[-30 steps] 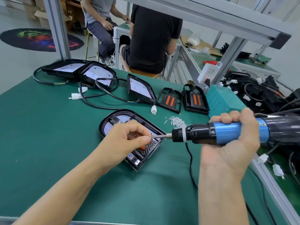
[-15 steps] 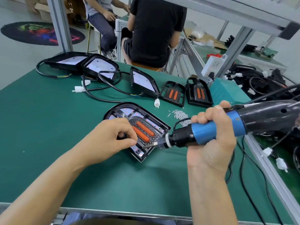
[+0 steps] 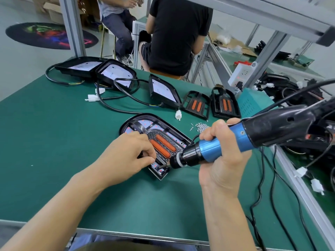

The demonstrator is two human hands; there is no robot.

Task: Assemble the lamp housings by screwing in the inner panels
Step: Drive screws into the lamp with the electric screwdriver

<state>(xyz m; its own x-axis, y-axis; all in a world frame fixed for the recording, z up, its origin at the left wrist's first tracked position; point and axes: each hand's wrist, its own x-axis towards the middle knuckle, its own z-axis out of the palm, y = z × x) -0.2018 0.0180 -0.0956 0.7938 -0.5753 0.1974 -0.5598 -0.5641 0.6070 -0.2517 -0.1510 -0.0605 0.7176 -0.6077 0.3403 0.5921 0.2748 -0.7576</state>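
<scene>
Lamp housing (image 3: 145,124) at frame centre on green table (image 3: 54,142), long axis running upper left to lower right, rounded end upper left; screwdriver (image 3: 208,149), gripped by right hand (image 3: 223,153), has dropped onto the panel's near corner since a second ago, so driving starts; left hand (image 3: 126,156) pinches beside the bit.

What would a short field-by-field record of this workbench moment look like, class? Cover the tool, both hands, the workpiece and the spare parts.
tool: electric screwdriver, tip at the near corner of the lamp housing
right hand: grips the screwdriver's blue barrel
left hand: fingers curled, resting on the housing beside the tip
spare parts: loose screws on the green mat; two inner panels behind
</scene>
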